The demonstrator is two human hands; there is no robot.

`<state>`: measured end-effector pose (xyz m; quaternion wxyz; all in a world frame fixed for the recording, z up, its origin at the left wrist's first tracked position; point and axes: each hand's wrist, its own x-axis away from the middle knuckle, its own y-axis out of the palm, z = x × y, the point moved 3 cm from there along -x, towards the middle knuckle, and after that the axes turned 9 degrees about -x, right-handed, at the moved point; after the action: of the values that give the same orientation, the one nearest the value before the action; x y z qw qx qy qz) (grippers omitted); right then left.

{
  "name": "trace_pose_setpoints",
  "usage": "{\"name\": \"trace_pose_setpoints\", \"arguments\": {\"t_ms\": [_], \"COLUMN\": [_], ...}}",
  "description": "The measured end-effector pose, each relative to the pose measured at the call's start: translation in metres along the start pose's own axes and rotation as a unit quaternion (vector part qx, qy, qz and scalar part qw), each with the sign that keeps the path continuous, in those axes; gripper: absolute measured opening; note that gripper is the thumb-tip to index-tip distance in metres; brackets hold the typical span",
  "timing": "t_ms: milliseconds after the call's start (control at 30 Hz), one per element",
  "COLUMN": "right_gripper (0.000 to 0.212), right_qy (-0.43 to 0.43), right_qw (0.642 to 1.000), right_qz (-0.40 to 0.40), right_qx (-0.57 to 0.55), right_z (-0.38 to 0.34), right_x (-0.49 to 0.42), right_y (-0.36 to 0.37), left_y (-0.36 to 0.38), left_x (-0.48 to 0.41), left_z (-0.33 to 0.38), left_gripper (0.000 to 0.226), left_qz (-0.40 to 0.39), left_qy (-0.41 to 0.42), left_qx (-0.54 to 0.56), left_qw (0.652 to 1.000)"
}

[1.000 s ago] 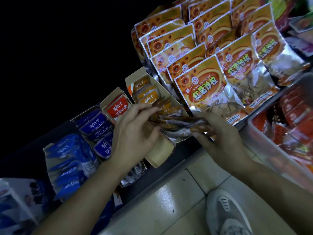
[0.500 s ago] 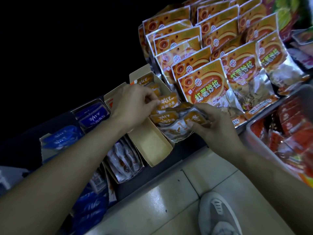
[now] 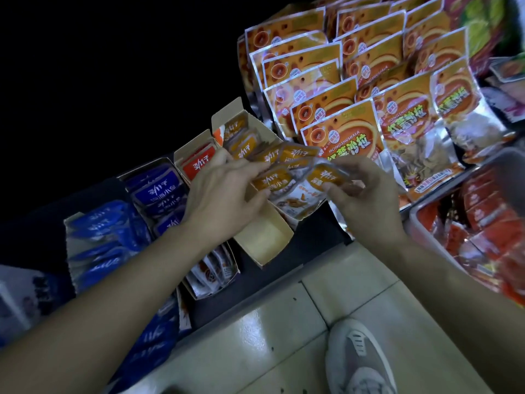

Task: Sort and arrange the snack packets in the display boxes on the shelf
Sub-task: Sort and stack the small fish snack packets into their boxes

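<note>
A fan of several small orange snack packets [image 3: 287,177] is held over an open cardboard display box [image 3: 265,243]. My left hand [image 3: 224,194] grips the fan's left side, thumb under one packet. My right hand [image 3: 363,194] pinches the rightmost orange packet [image 3: 326,177] at its top edge. More orange packets [image 3: 241,137] stand in the back of that box, whose front part shows bare cardboard. To its left stand a box with red packets [image 3: 199,166] and one with dark blue packets [image 3: 159,189].
Large orange and silver bags [image 3: 346,137] hang in rows behind the boxes. A clear bin of red packets [image 3: 483,223] stands at right. Light blue packets [image 3: 99,240] fill a box at far left. Tiled floor and a grey shoe [image 3: 360,362] lie below the shelf edge.
Both hands have lifted the orange packets and spread them into a fan above the box. My left hand has shifted from the box's back onto the packets' left side.
</note>
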<state>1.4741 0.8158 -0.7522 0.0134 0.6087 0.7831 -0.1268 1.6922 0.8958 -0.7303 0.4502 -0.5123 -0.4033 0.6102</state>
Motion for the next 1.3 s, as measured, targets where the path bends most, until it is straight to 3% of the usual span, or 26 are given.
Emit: {"name": "trace_pose_setpoints", "arguments": {"t_ms": [67,167,267,333,467,500,567,633,700,800,1033,1300], "right_gripper": [0.021,0.014,0.013,0.017,0.055,0.056,0.037,0.020,0.016,0.018,0.021,0.027], "right_qy": [0.006,-0.023,-0.168,-0.220,-0.131,-0.126,-0.147,-0.129,-0.087,-0.046,-0.019,0.045], "right_qw": [1.000,0.999,0.972,0.953,0.982,0.982,0.975,0.976,0.980,0.977,0.974,0.965], "right_qz": [0.013,-0.034,-0.105,-0.119,-0.105,-0.114,-0.125,-0.131,-0.140,-0.184,-0.215,-0.254], "right_qx": [-0.001,-0.001,0.127,0.170,0.087,0.080,0.109,0.116,0.107,0.099,0.073,0.036], "right_z": [0.001,-0.005,-0.017,-0.021,-0.017,-0.016,-0.013,-0.009,-0.003,0.002,0.001,-0.011], "right_x": [0.000,0.000,-0.003,-0.002,0.002,0.004,0.008,0.011,0.013,0.017,0.028,0.066], "right_y": [-0.005,-0.008,-0.007,-0.003,0.003,0.003,0.000,-0.003,-0.006,-0.006,-0.003,-0.004], "left_y": [-0.001,-0.003,-0.009,-0.013,-0.008,-0.006,-0.003,-0.003,-0.002,0.005,0.005,-0.006], "left_x": [-0.004,-0.008,-0.011,-0.013,-0.010,-0.008,-0.003,0.000,0.002,0.000,-0.005,0.021], "left_z": [0.002,-0.003,0.001,0.010,0.024,0.025,0.023,0.016,0.006,0.005,0.008,0.011], "left_gripper": [0.030,0.019,0.015,0.008,0.011,0.013,0.016,0.017,0.019,0.027,0.011,0.009], "left_qz": [0.012,0.049,0.052,0.026,-0.058,-0.077,-0.091,-0.037,0.018,-0.002,-0.046,-0.115], "left_qy": [-0.005,-0.053,-0.087,-0.074,-0.046,-0.047,-0.061,-0.077,-0.082,-0.051,-0.014,0.042], "left_qx": [-0.017,0.031,0.196,0.294,0.364,0.384,0.418,0.344,0.164,0.021,0.047,0.074], "left_qw": [1.000,0.997,0.975,0.952,0.928,0.919,0.902,0.935,0.983,0.998,0.998,0.990]}}
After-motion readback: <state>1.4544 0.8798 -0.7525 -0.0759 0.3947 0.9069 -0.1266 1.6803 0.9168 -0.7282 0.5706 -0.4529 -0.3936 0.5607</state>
